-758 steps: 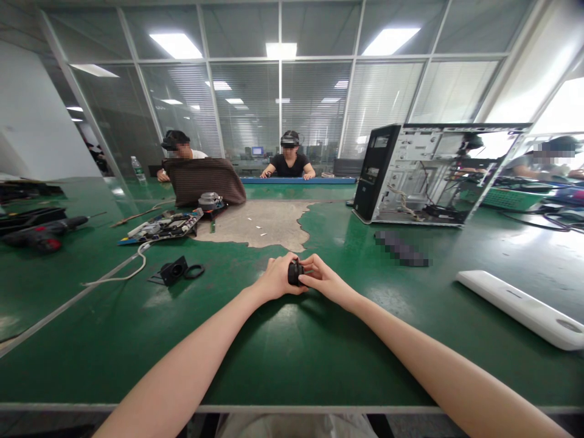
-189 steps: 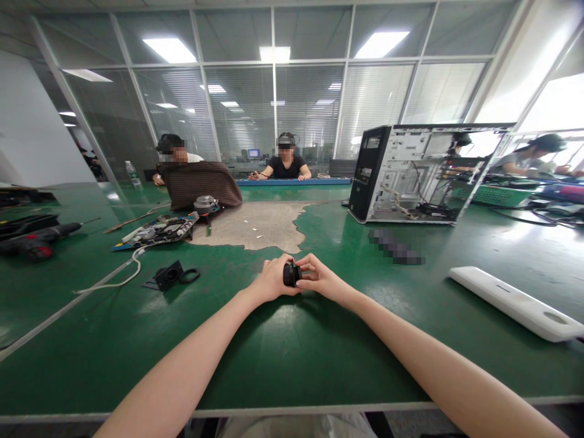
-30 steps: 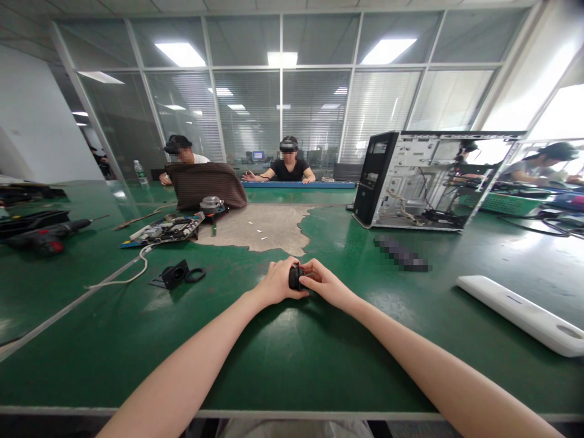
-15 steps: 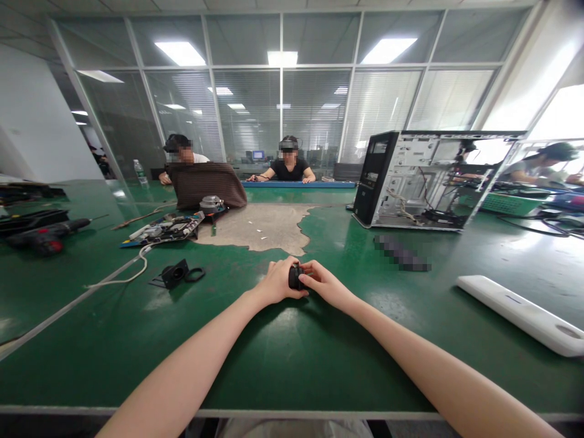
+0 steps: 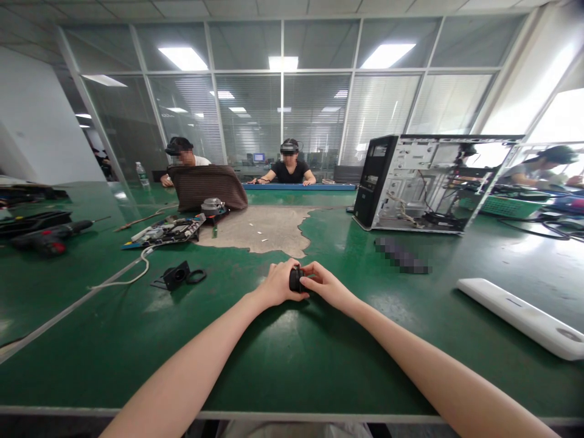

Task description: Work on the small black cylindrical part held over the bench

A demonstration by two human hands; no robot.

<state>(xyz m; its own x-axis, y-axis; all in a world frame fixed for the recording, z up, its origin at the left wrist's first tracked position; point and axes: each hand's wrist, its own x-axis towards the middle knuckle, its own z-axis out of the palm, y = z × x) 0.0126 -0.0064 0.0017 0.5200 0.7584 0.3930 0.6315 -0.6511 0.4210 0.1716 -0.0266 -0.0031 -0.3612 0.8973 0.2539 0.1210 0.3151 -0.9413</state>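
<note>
A small black cylindrical part (image 5: 296, 280), much like a camera lens, is between my two hands just above the green table (image 5: 292, 365). My left hand (image 5: 279, 284) wraps round its left side, fingers over the top and thumb low down. From the right, my right hand (image 5: 322, 281) pinches its edge between thumb and fingers. The palms and fingers hide much of the part. To the left on the table lies a black bracketed lens mount (image 5: 176, 277), with a black ring (image 5: 196, 276) beside it.
An open computer case (image 5: 424, 182) stands at the back right. A white oblong device (image 5: 520, 316) and a blurred-out dark object (image 5: 401, 255) lie on the right. Leftward are a circuit board (image 5: 166, 231), a cable (image 5: 123, 280) and a power drill (image 5: 55, 237). Two people (image 5: 292, 170) sit opposite.
The whole view has tilted slightly, so everything sits a little lower in the picture. Both hands keep nearly the same hold on the black part.
</note>
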